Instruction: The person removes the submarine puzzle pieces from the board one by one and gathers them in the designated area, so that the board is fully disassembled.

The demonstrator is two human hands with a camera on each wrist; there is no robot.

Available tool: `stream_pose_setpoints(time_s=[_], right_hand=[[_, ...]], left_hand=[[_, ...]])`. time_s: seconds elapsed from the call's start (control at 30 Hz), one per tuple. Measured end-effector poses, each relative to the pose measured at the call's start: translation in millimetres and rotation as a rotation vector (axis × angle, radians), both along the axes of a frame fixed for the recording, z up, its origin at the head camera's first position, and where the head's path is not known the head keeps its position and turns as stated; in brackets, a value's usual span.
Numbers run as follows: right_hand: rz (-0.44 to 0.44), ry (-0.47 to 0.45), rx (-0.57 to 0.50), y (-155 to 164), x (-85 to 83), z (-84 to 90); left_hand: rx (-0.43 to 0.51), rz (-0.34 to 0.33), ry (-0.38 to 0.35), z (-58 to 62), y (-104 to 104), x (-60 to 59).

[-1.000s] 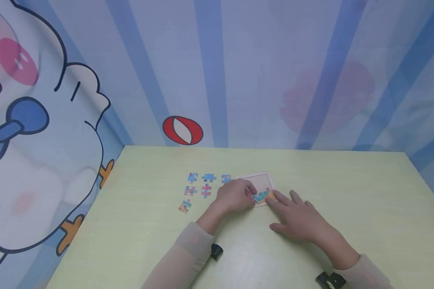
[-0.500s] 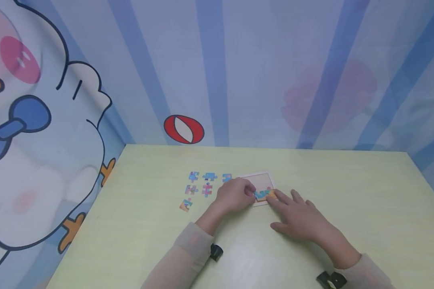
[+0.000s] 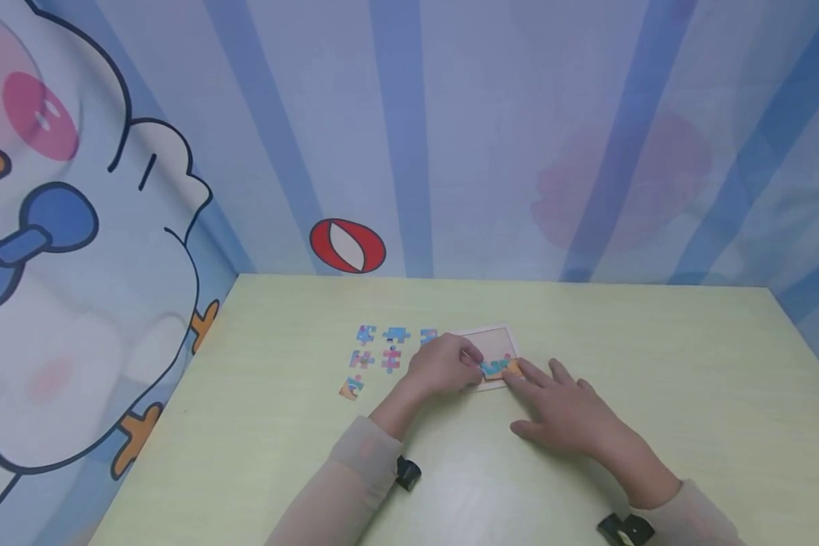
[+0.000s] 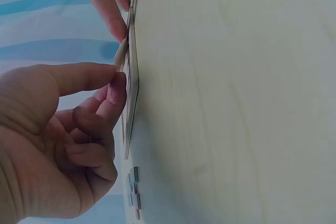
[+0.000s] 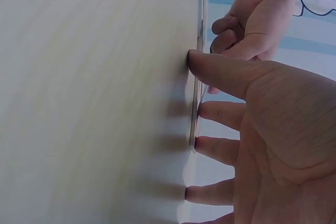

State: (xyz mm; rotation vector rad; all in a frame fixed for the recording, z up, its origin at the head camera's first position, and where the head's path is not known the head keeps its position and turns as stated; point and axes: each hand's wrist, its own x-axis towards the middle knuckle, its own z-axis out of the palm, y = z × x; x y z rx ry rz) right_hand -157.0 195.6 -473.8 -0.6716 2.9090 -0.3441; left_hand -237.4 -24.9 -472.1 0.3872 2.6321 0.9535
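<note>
A pink puzzle tray [image 3: 497,341] lies flat on the pale green table [image 3: 655,364]. A blue and orange puzzle piece [image 3: 497,369] sits at its near edge. My left hand [image 3: 448,368] has its fingers curled, and its thumb and forefinger pinch that piece. In the left wrist view the piece [image 4: 122,56] stands slightly tilted off the tray [image 4: 131,114]. My right hand [image 3: 566,413] lies flat with straight fingers, its forefinger on the orange end of the piece. The right wrist view shows the right hand [image 5: 278,129] with its fingertips [image 5: 202,142] on the tray's edge [image 5: 195,119].
Several loose puzzle pieces [image 3: 390,359] lie in rows left of the tray, and one orange piece [image 3: 350,388] sits nearer me. A cartoon-printed curtain [image 3: 409,136] closes in the table at the back and left.
</note>
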Motion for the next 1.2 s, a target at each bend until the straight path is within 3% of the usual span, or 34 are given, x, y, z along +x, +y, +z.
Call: stream_pose_setpoints(time_s=[0.57, 0.87, 1.2], right_hand=[[-0.014, -0.038, 0.02, -2, 0.6, 1.0], [-0.005, -0.024, 0.005, -2, 1.4, 1.6], [0.002, -0.014, -0.005, 0, 1.6, 1.3]], left_hand=[[0.083, 0.06, -0.037, 11.6, -29, -0.5], [0.098, 0.033, 0.008, 19.7, -77, 5.9], [0.068, 0.134, -0.018, 25.0, -120, 17.5]])
